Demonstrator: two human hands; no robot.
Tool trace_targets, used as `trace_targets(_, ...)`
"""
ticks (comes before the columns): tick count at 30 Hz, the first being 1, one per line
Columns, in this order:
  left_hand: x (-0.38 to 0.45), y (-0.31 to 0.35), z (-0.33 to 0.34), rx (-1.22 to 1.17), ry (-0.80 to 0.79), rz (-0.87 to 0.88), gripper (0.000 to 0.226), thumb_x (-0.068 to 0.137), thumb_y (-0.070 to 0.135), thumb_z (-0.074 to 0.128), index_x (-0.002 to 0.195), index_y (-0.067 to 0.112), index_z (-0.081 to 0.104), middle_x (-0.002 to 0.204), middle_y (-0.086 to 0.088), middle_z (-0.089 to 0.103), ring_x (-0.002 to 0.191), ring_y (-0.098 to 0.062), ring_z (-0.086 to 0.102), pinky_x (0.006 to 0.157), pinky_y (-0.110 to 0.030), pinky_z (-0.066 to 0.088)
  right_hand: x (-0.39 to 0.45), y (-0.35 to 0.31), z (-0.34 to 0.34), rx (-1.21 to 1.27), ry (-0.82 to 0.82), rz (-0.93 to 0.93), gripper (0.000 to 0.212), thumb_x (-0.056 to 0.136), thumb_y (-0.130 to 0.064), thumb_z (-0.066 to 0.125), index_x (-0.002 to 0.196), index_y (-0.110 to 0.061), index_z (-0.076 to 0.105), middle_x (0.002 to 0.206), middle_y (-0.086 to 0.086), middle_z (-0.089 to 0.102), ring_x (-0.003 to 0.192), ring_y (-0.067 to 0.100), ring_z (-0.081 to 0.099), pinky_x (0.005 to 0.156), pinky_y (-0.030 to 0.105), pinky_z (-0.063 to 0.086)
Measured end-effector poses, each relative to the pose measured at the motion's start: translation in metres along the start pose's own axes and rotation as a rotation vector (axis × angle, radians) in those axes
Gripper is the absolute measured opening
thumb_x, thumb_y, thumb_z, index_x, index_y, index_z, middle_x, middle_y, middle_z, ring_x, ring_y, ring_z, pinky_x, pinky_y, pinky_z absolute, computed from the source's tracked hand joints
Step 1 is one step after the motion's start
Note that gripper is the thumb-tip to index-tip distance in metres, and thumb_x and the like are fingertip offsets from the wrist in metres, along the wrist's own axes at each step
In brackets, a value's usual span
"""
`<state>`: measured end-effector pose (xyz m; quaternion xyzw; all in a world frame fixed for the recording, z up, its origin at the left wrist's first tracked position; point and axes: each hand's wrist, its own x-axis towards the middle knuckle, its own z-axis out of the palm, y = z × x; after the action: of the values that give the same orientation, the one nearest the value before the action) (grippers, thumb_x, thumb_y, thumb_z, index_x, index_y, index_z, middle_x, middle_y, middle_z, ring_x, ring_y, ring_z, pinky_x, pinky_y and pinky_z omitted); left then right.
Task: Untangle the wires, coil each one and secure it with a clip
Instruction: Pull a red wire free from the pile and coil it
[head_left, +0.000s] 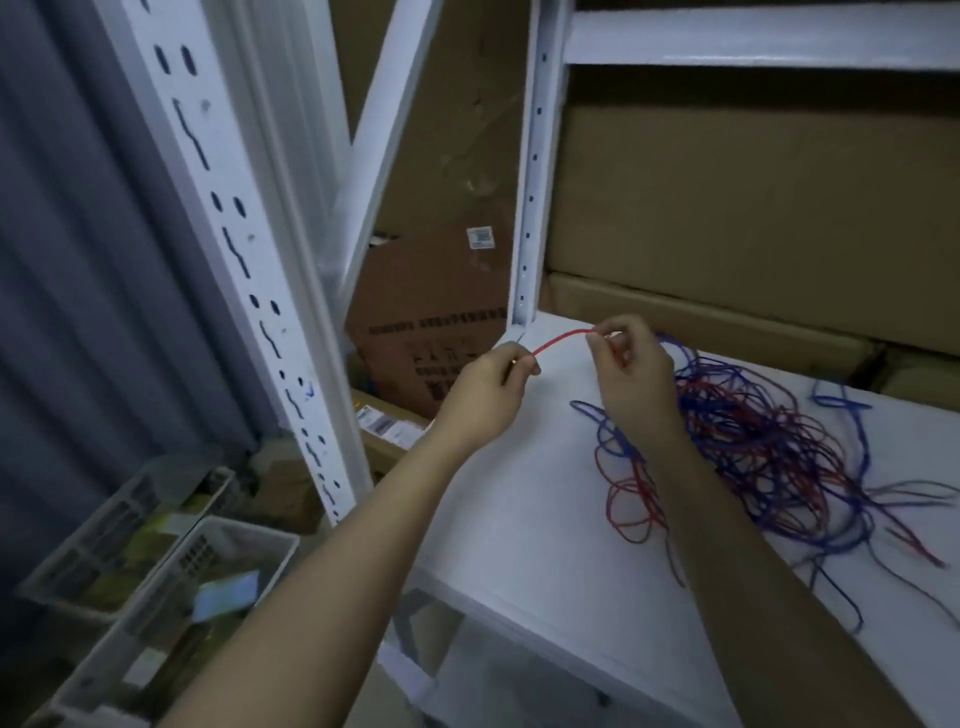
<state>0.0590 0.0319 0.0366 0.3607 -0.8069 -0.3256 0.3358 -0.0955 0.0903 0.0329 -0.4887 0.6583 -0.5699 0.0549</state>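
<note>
A short stretch of red wire (563, 339) spans between my two hands above the white shelf (519, 519). My left hand (491, 387) pinches the wire's end at the fingertips. My right hand (628, 364) pinches the same wire a little further along, fingers curled. Behind and to the right of my right hand lies a loose tangle of red and blue wires (753, 447) spread over the shelf. My right forearm crosses over part of the tangle. No clip is visible.
White slotted rack uprights (249, 270) (535, 171) stand left and behind. Cardboard boxes (753, 208) fill the back of the shelf and the floor gap (431, 332). Two grey plastic baskets (171, 582) with small items sit low on the left.
</note>
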Motion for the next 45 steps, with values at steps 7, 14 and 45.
trace_targets(7,0.016,0.050,0.026,-0.492,-0.030,0.024,0.023,0.104,0.012,0.032,0.089,0.013,0.049,0.056,-0.001,0.050,0.048,-0.006,0.049,0.056,-0.021,0.045,-0.038,0.017,-0.056,0.031,-0.135,0.264,0.018,0.099,-0.017,0.050,0.084,-0.011,0.056,0.065,0.001,0.060,0.054,0.008,0.054,0.057,0.021,0.046)
trace_targets(14,0.018,0.067,0.051,-0.713,-0.131,-0.003,0.019,0.103,0.006,0.028,0.101,0.010,0.047,0.061,-0.003,0.059,0.044,-0.004,0.052,0.052,-0.018,0.048,-0.059,0.005,-0.101,-0.082,0.017,0.238,0.024,0.099,-0.018,0.052,0.079,-0.009,0.063,0.071,0.004,0.064,0.057,0.002,0.053,0.061,0.016,0.042)
trace_targets(45,0.096,0.234,0.022,-0.673,0.088,0.392,0.027,0.105,0.019,0.033,0.094,0.013,0.056,0.049,0.004,0.041,0.044,-0.005,0.038,0.049,-0.017,0.034,0.124,-0.124,-0.204,0.533,0.219,-0.070,0.015,0.097,-0.017,0.054,0.090,-0.017,0.067,0.069,0.000,0.062,0.055,0.005,0.050,0.058,0.018,0.046)
